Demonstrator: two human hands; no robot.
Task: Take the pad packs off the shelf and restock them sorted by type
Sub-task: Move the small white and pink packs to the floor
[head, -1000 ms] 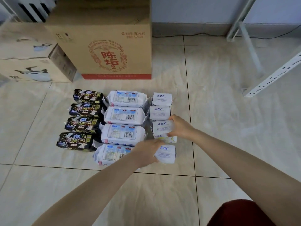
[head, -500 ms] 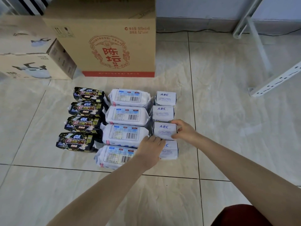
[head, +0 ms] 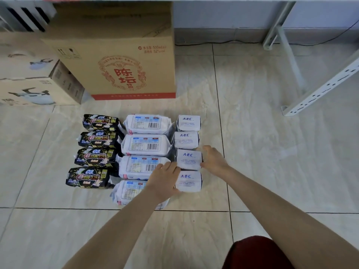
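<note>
On floor (head: 272,152): 4 black packs (head: 97,140), 4 white barcode packs (head: 145,144), 4 ABC packs (head: 187,123). At third ABC pack (head: 189,160), right hand (head: 214,161) pinches right end; left hand (head: 164,181), fingers straight, presses left end.

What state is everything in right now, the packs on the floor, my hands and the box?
Black packs, four in the left column, on the floor.
Large white packs, four in the middle column, barcodes up.
Small white packs, four in the right column.
Third small white pack, between both hands.
Left hand, fingers straight, touching its left side.
Right hand, fingers curled round its right edge.
Cardboard box, upright, behind the packs.
</note>
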